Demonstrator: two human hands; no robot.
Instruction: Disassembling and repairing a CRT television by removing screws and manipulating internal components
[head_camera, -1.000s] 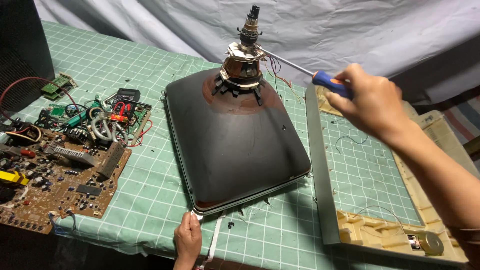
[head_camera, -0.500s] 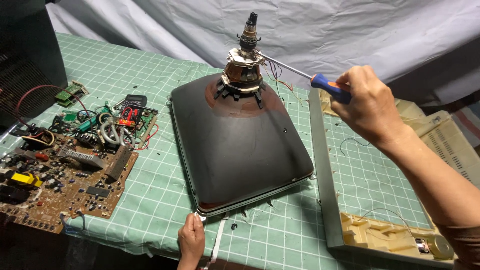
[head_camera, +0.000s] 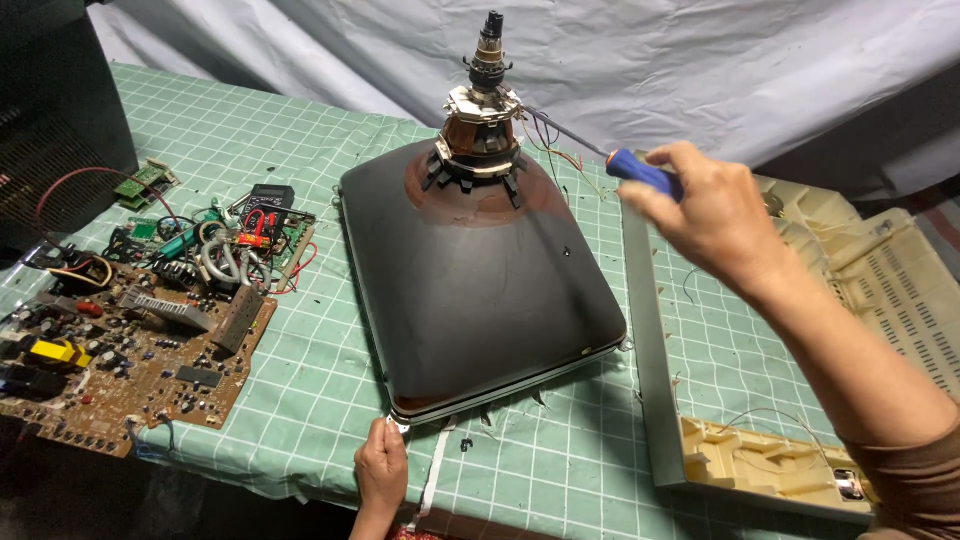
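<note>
A black picture tube (head_camera: 470, 280) lies face down on the green grid mat (head_camera: 280, 150), its neck with a copper coil yoke (head_camera: 482, 130) pointing up. My right hand (head_camera: 705, 215) grips a blue-handled screwdriver (head_camera: 640, 172); its shaft reaches left to the yoke among loose coloured wires. My left hand (head_camera: 382, 470) pinches the tube's near corner at the table's front edge, beside a white strap.
A brown circuit board (head_camera: 120, 350) with wires and components lies at the left, a small green board behind it. A beige plastic casing frame (head_camera: 800, 330) lies at the right. A dark box stands at the far left; a white sheet hangs behind.
The view has shifted slightly, so the tube sits a little further right in the frame. My right hand stays by the yoke with the screwdriver; my left hand keeps its hold on the corner.
</note>
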